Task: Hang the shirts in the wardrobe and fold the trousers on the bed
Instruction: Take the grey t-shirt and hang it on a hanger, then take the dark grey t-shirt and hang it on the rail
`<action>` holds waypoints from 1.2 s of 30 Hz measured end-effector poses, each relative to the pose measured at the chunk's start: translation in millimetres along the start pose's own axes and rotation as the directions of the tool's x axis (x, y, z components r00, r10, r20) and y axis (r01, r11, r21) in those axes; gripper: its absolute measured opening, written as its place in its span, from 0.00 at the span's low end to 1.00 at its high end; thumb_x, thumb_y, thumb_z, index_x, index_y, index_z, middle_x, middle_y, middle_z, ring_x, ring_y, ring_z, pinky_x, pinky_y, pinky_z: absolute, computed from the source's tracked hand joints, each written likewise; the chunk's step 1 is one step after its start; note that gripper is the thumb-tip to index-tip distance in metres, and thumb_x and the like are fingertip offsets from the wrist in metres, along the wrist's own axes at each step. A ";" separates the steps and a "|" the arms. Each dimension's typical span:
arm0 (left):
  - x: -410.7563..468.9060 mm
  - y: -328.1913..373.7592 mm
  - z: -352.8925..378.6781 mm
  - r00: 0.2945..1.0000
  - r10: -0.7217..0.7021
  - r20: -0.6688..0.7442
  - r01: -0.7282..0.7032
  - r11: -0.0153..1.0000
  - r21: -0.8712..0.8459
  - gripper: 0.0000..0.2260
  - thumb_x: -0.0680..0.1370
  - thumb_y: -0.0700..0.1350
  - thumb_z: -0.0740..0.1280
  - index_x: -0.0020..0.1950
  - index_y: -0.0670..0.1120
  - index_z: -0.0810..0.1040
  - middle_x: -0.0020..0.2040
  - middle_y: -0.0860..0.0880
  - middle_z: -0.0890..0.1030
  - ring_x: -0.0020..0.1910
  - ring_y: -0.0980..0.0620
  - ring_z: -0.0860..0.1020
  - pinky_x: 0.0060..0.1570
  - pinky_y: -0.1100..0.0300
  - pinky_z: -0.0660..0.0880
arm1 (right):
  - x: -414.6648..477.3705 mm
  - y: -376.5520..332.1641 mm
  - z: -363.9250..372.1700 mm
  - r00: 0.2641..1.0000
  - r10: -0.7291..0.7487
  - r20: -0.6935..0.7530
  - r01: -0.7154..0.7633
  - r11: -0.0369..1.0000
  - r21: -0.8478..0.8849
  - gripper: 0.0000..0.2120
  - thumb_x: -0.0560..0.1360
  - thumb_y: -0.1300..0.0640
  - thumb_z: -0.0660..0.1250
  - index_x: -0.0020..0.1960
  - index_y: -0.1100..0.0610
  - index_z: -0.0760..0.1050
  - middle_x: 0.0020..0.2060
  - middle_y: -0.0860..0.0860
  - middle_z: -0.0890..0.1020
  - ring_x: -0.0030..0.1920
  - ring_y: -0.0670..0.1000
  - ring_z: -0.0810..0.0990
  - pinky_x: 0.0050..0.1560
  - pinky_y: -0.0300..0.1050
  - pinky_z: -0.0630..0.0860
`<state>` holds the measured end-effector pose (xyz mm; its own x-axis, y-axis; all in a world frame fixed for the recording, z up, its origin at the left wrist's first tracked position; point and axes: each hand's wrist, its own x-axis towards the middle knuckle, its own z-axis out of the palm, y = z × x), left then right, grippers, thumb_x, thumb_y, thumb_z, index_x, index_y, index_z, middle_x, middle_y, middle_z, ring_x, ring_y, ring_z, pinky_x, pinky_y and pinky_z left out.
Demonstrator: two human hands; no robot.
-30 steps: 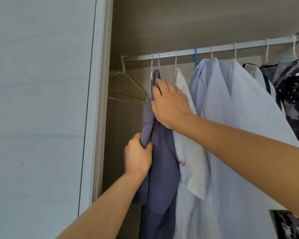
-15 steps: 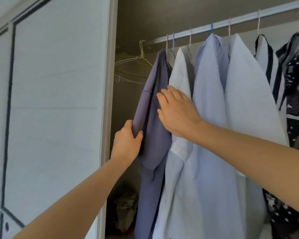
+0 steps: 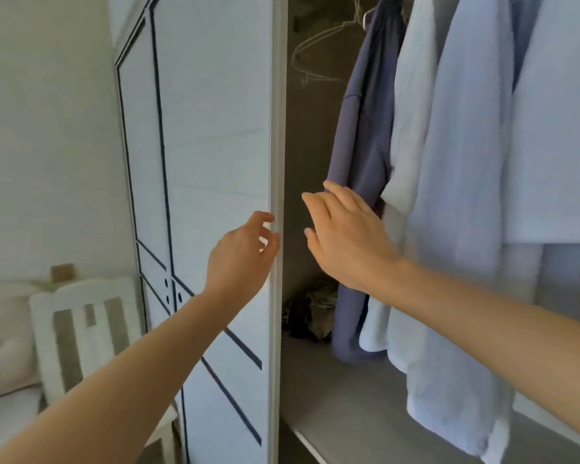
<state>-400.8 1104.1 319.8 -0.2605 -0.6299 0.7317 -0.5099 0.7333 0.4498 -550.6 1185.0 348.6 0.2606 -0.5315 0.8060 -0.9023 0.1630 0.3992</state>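
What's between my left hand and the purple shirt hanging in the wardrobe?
From your left hand: the wardrobe door's white edge, then your right hand in front of the purple shirt, in the head view.

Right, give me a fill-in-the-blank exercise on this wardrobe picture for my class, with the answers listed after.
The left hand, by the edge of the wardrobe door, holds ____.
The right hand is open by the short ____ of the purple shirt.
The wire hangers beside that shirt carry ____ clothes.
Missing words: nothing; sleeve; no.
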 end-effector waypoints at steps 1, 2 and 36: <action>-12.0 -7.6 -5.1 1.000 0.024 0.003 -0.024 0.997 0.070 0.16 0.82 0.53 0.60 0.70 0.54 0.69 0.57 0.54 0.81 0.51 0.53 0.80 0.47 0.62 0.75 | -4.6 -10.3 2.3 1.000 -0.010 0.006 0.010 0.999 0.034 0.23 0.75 0.54 0.66 0.66 0.65 0.72 0.57 0.59 0.80 0.66 0.61 0.74 0.64 0.56 0.71; -24.5 -16.2 -10.1 0.999 0.048 0.004 -0.048 0.990 0.129 0.16 0.82 0.53 0.60 0.70 0.54 0.69 0.57 0.55 0.81 0.51 0.54 0.80 0.46 0.63 0.73 | -9.3 -21.3 5.2 1.000 -0.020 0.018 0.018 0.997 0.075 0.22 0.76 0.54 0.66 0.66 0.65 0.72 0.57 0.59 0.80 0.66 0.61 0.73 0.64 0.56 0.71; -441.2 -397.9 -149.2 0.473 -0.879 -0.057 0.756 0.372 0.539 0.12 0.82 0.51 0.60 0.64 0.51 0.75 0.46 0.54 0.80 0.44 0.55 0.78 0.40 0.58 0.77 | -155.1 -552.2 194.5 0.625 -0.708 0.329 0.064 0.467 0.882 0.17 0.78 0.56 0.65 0.62 0.65 0.74 0.51 0.60 0.82 0.58 0.62 0.78 0.60 0.55 0.74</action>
<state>39.3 1128.5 -105.5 0.3719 -0.9281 -0.0196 -0.8285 -0.3414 0.4439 -159.6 1015.7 -81.9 0.6882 -0.7214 0.0774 -0.7078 -0.6910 -0.1468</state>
